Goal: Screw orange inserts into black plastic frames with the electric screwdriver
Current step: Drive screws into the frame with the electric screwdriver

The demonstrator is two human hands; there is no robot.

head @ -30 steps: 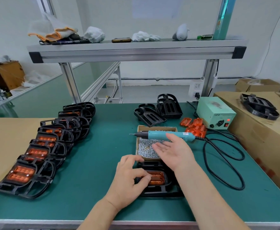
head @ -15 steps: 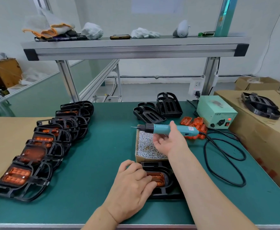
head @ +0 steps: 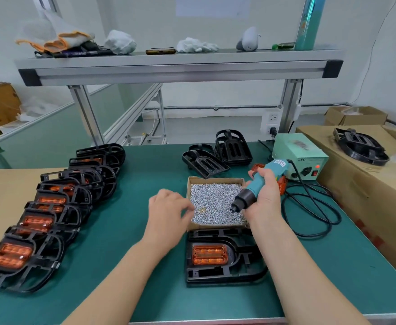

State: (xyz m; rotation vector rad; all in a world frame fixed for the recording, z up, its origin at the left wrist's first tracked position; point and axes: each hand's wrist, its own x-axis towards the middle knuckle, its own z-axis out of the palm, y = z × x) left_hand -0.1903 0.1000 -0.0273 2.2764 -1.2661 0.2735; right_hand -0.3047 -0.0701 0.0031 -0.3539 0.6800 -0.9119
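Note:
A black plastic frame (head: 246,254) with an orange insert (head: 209,254) seated in it lies on the green mat in front of me. Behind it stands a cardboard box of small screws (head: 212,201). My right hand (head: 263,198) grips the teal electric screwdriver (head: 260,184), its tip pointing down-left over the screws. My left hand (head: 168,211) hovers at the box's left edge, fingers reaching toward the screws; it is blurred, and I cannot tell whether it pinches a screw.
A row of several finished frames (head: 51,207) overlaps along the left. Bare black frames (head: 218,156) lie behind the box. Loose orange inserts (head: 281,184), the green power supply (head: 300,158) and the coiled black cable (head: 314,214) sit at right, beside cardboard boxes (head: 368,184).
My right hand lifted the screwdriver off the box and tilted its tip down over the screws. My left hand left the frame and moved up to the screw box.

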